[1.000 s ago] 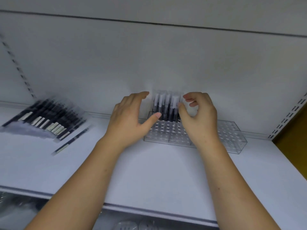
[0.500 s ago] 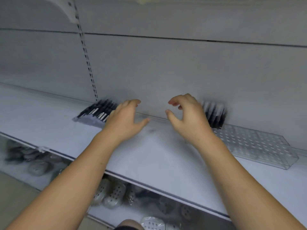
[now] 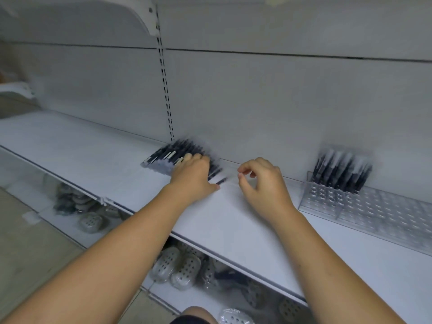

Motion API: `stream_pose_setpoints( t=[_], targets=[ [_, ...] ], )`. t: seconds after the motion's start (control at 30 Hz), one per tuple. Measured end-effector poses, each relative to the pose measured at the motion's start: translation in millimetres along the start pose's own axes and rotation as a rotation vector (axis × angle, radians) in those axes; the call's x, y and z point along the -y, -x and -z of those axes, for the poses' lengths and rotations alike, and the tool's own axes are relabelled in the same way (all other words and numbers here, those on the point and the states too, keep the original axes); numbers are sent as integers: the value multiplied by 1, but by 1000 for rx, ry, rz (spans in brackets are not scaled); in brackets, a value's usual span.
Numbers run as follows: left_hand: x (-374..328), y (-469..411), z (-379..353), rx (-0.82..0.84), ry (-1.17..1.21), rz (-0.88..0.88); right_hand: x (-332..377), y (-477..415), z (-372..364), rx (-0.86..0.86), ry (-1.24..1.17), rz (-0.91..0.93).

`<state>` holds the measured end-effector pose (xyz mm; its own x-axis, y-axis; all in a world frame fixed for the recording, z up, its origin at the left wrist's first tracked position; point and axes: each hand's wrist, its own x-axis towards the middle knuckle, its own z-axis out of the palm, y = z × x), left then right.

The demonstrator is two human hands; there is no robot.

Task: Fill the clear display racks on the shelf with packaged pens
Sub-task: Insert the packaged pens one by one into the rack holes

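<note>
Packaged pens lie in a flat pile at the back of the shelf, against the wall. They are well apart from the clear rack on my right, where a few pens already stand in its back left corner. My left hand rests on the pile's near end, fingers laid fairly straight over the packs and not closed round any; blur hides the tips. My right hand hovers just beside it, fingers loosely curled on nothing. I judge it best to gather a small, even bundle with both hands, square its ends, then carry it upright to the rack's free holes.
</note>
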<state>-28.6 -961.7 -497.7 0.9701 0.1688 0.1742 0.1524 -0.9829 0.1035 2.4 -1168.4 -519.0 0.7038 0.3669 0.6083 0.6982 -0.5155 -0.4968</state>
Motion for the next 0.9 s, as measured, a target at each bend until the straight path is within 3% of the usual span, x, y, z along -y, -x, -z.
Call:
stream_pose_setpoints(
  t=[0.43, 0.9],
  targets=[
    [-20, -18, 18, 169, -99, 49, -7, 3, 4, -3, -67, -43],
    [-46, -19, 14, 315, -347, -79, -5, 1, 6, -10, -121, -90]
  ],
)
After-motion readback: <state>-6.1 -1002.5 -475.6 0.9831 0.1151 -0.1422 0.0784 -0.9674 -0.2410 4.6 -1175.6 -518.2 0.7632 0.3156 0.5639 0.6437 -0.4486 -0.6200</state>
